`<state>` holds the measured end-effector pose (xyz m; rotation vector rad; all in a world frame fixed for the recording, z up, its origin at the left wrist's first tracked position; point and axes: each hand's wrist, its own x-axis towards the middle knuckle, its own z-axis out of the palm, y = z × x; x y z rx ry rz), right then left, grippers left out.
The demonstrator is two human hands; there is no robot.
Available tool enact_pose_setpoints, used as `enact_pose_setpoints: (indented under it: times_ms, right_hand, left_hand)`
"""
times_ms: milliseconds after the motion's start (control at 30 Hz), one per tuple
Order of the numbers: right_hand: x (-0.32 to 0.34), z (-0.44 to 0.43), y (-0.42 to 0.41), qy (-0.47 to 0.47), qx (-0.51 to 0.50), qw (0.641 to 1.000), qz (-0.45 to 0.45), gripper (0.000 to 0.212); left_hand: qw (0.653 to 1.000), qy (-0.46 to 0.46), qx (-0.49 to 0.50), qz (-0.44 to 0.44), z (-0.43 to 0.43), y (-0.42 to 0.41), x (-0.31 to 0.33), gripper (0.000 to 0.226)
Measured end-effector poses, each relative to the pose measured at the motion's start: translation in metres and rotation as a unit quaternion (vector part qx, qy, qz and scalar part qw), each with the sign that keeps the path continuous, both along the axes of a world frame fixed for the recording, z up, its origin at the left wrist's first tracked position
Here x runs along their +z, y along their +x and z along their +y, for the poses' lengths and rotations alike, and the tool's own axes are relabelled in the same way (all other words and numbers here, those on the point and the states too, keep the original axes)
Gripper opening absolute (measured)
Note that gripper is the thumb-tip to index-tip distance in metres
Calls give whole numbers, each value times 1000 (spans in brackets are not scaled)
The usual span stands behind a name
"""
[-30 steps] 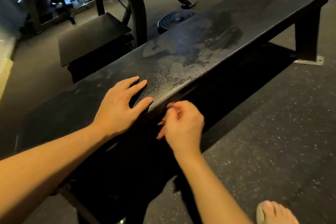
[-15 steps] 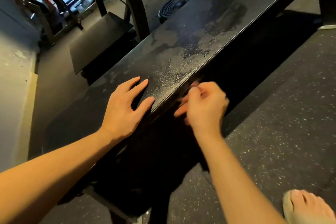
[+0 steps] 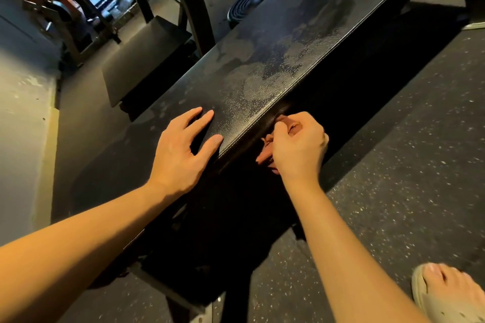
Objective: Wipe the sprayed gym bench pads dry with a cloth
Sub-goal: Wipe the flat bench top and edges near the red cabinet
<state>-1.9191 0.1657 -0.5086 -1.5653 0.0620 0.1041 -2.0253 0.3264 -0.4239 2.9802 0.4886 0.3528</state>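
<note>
Left edge: a grey wall. Inward of it, a second black pad (image 3: 147, 60) sits beyond the bench.

Left of centre: the left hand (image 3: 183, 149) lies flat on the bench pad (image 3: 315, 42), fingers straight and spread, holding nothing. The pad's long axis runs from lower left to upper right. The wet film (image 3: 273, 65) of patches and droplets covers its top from just past the left fingertips toward the upper right, and is judged not yet wiped.

Centre: the right hand (image 3: 299, 149) is at the pad's near side edge, just under the seam, fingers curled in. No cloth can be made out, and it cannot be told whether the fist encloses one.

Judgement: the wet area lies up and right of both hands along the axis, and the right hand is nearer its bulk.

Lower right: a sandalled foot (image 3: 446, 294) rests on the speckled floor (image 3: 393, 165).
</note>
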Motion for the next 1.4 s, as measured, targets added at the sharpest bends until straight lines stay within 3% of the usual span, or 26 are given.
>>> enact_pose_setpoints:
  times_ms: [100,233,400,467,533,667,867,933,1000,1100,1167,1267,1400]
  right_hand:
    - [3,8,-28,2,21,1000,-16,9]
    - [4,18,-112,16,200,978,-61,14]
    - [7,-2,-24,0,63,998,25,13]
    - [17,-7,-20,35,33,997,54,11]
    - [26,-1,-55,63,47,997,14,12]
    - [28,16,-106,32,188,980,-63,7]
    - [10,0,-13,25,5,999,-31,10]
    - [11,0,-21,31,2,999,-35,10]
    - [13,8,-63,43,82,994,-63,10]
    - [19,14,-129,-17,205,966,-157,6]
    - [17,15,-116,-20,164,972,-167,7]
    - [12,10,-56,7,74,993,-94,11]
    - [16,-2,-38,22,43,997,-57,10]
  left_hand:
    - [1000,-2,4,-4,0,1,-1,61]
    - [1000,-10,1,-11,-1,-1,-2,63]
    - [1000,-10,-3,-5,3,0,-2,62]
    - [1000,-9,-2,-5,3,1,-2,61]
    - [1000,-11,-2,-16,1,1,-2,62]
    - [1000,-17,2,-15,-1,0,-2,64]
    - [1000,-10,1,-3,0,0,0,63]
    - [1000,-9,3,-6,0,0,-1,62]
    - [1000,-13,3,-15,-1,-1,-1,62]
    - [1000,-16,3,-16,-2,-1,-2,62]
    - [1000,-19,3,-15,-2,-1,-1,62]
    - [1000,-11,4,-7,0,0,-1,62]
    - [1000,-10,10,-6,0,0,-2,61]
